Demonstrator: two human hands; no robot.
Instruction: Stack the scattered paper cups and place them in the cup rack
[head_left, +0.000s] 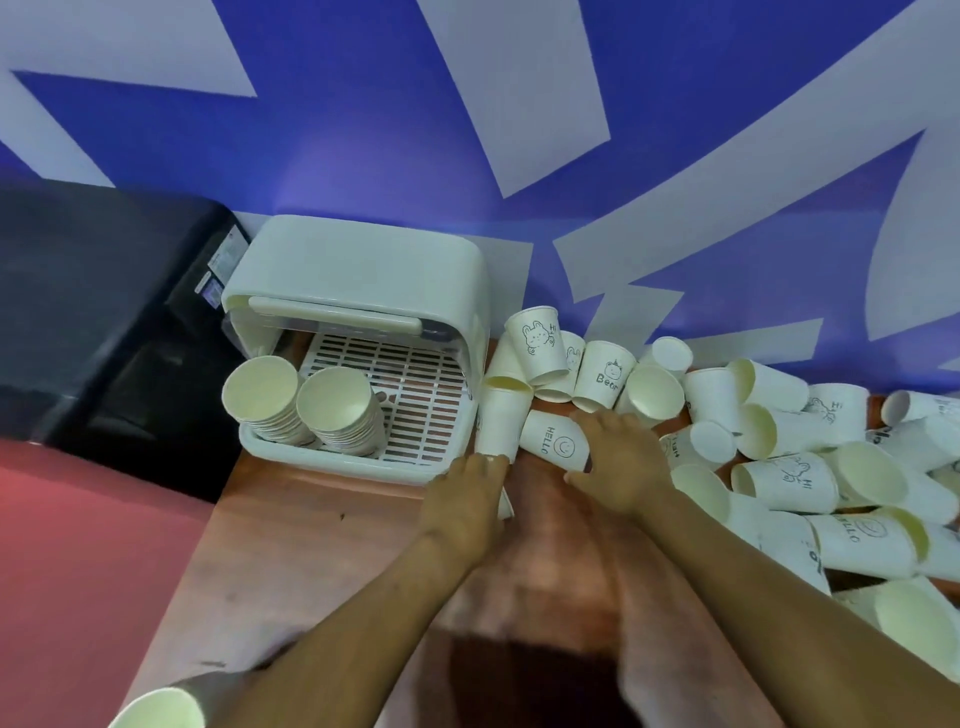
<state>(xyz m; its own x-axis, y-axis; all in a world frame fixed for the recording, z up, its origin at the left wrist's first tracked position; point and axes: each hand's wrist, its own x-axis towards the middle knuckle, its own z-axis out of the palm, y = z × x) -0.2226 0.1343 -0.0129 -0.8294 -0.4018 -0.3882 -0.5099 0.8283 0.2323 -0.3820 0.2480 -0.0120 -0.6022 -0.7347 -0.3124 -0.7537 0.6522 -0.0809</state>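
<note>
Hands reach into scattered white paper cups (779, 415) on my wooden bench (291, 561). My left hand (465, 501) grips a nested cup stack (497, 423); my right hand (621, 462) spreads open on a lying "HELLO" cup (553, 439). Two stacks already stand in the white plastic cup rack (363, 467). Cups look light and crushable; I'd hold each gently around its side wall.

White cup rack (358, 322), lid raised, holds two cup stacks (306, 405) at its front left. Loose printed paper cups (779, 467) lie tumbled right of the rack.
</note>
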